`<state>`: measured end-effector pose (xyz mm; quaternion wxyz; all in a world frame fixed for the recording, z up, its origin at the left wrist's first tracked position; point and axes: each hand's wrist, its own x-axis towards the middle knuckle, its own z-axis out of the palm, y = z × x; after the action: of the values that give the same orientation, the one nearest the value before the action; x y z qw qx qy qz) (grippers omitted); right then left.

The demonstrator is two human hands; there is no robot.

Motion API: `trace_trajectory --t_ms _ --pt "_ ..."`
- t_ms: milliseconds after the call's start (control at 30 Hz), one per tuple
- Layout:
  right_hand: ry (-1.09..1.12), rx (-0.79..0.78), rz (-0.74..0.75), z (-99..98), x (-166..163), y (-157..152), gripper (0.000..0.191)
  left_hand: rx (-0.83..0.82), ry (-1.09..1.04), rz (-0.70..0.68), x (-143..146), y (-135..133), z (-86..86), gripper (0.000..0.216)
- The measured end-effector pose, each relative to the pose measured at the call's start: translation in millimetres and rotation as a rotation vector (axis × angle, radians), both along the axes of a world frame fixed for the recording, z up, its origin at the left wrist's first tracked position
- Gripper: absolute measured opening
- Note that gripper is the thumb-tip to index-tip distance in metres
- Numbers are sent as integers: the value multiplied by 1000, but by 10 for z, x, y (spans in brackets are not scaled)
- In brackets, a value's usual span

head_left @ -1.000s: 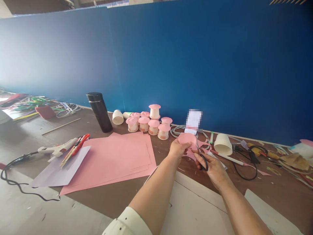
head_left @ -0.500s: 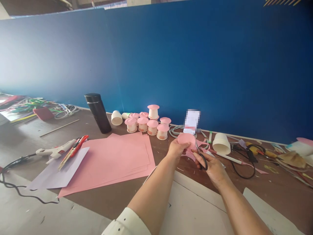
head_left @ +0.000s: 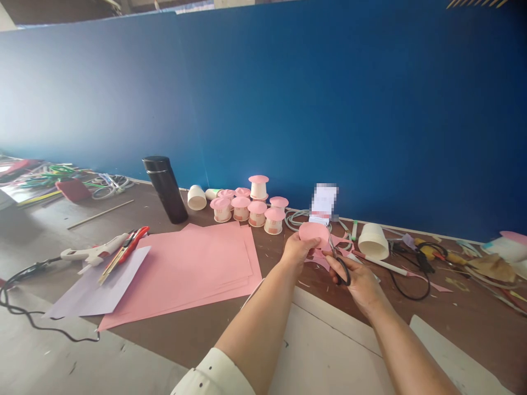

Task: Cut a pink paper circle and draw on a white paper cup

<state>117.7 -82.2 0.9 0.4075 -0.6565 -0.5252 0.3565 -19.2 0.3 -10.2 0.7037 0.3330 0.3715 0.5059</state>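
Note:
My left hand (head_left: 300,248) pinches a round piece of pink paper (head_left: 313,232), its thumb lying on top. In my right hand (head_left: 354,278) is a pair of scissors (head_left: 342,272) with black handles, the fingers wrapped round the loops. The blades point away from me and meet the right edge of the round piece; how far apart they stand is hard to make out. Pink paper scraps (head_left: 321,260) lie on the table below both hands. Left of them stand several small paper-cup houses (head_left: 257,214) with pink roofs.
Stacked pink sheets (head_left: 193,263) lie to the left, near a lilac sheet (head_left: 99,291), a glue gun (head_left: 96,253) and red cutters (head_left: 134,241). A black flask (head_left: 165,189) stands behind. White cups (head_left: 373,241) and cables (head_left: 411,291) are at the right, before a blue partition (head_left: 329,99).
Hardly anything differs. The round pink piece and the scissors have shifted very slightly; both hands keep their hold.

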Motion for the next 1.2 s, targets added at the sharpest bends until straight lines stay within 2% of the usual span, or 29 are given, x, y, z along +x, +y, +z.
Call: trace_trajectory --t_ms 833,1100,1200 --pt "57 20 -8 -37 -3 8 43 -20 -17 11 4 -12 24 34" --pt "53 4 -24 -13 -24 -7 43 -181 -173 38 4 -55 108 32" --pt "35 7 -19 -1 -35 -14 47 -162 -143 43 3 -61 97 31"
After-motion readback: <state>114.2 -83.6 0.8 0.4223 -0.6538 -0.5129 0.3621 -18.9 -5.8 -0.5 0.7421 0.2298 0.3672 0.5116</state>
